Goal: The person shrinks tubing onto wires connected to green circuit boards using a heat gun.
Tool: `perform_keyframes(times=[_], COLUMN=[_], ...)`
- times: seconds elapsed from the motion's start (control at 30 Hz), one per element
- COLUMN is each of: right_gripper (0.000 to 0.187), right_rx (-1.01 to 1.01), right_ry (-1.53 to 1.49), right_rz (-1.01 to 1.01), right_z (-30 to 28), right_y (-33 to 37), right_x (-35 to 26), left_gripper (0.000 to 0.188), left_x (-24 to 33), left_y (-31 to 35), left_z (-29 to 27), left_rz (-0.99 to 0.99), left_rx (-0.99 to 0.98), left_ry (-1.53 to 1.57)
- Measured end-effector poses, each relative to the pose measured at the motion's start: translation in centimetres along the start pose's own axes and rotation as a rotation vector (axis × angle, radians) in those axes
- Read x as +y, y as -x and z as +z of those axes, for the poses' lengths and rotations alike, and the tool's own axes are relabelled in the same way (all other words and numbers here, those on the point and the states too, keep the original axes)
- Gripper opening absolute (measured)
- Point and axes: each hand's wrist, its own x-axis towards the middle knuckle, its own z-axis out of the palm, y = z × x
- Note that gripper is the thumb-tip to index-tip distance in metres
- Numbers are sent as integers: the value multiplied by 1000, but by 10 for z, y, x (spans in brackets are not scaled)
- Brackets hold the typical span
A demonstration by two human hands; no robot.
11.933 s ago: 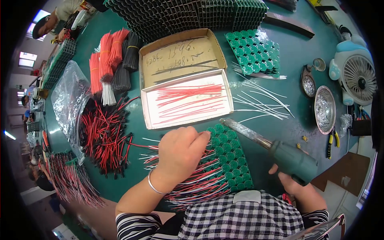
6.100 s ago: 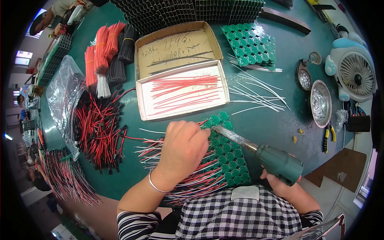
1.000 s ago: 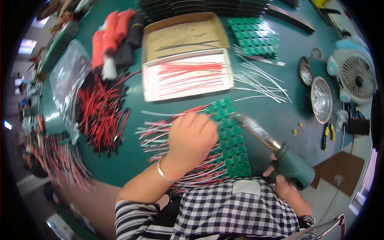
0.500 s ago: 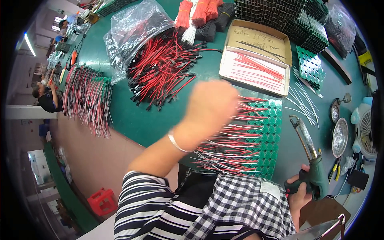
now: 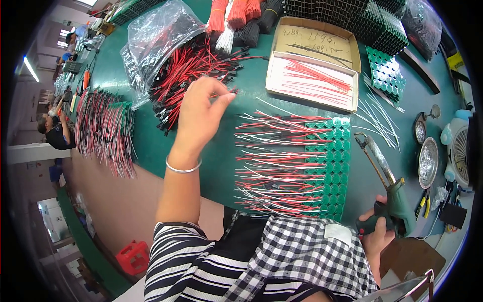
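My left hand (image 5: 198,108), with a bangle on its wrist, is over the right edge of a pile of red and black wires with black connectors (image 5: 176,75). Its thumb and fingers are drawn together; whatever may be between them is too small to make out. My right hand (image 5: 378,235) grips the handle of a green soldering gun (image 5: 400,214), its metal tip pointing up and left. Between my hands lies a panel of round green circuit boards (image 5: 334,166), with rows of red and white wires (image 5: 271,173) sticking out leftward.
A cardboard box (image 5: 314,93) holds loose red wires. White wires (image 5: 380,121) lie beside it, near another board panel (image 5: 386,75). Further right are a metal dish (image 5: 427,163), a small fan (image 5: 459,146) and pliers (image 5: 421,206). A wired stack (image 5: 103,123) sits at the table's left.
My left hand has swung left, from above the wired board panel to the red and black wire pile. My right hand still holds the soldering gun in nearly the same place.
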Motion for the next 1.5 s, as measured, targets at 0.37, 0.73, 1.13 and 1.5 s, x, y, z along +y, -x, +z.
perform_keyframes(times=[0.37,0.73,1.13,1.5], right_gripper=[54,54,56,47], right_rx=[1,-3,-54,-251], right_ry=[-36,-13,-60,104], right_rz=[19,56,184,212], right_z=[4,4,-5,-28], right_y=[-5,-4,0,2], right_x=[-2,-2,1,-10], left_gripper=[22,15,10,19], left_x=[5,-13,62,113], left_y=[-3,3,-1,19], left_z=[-13,-12,-16,87], left_rz=[-246,-301,-151,549], left_rx=[119,-87,-20,-342], left_ry=[128,-267,248,-193])
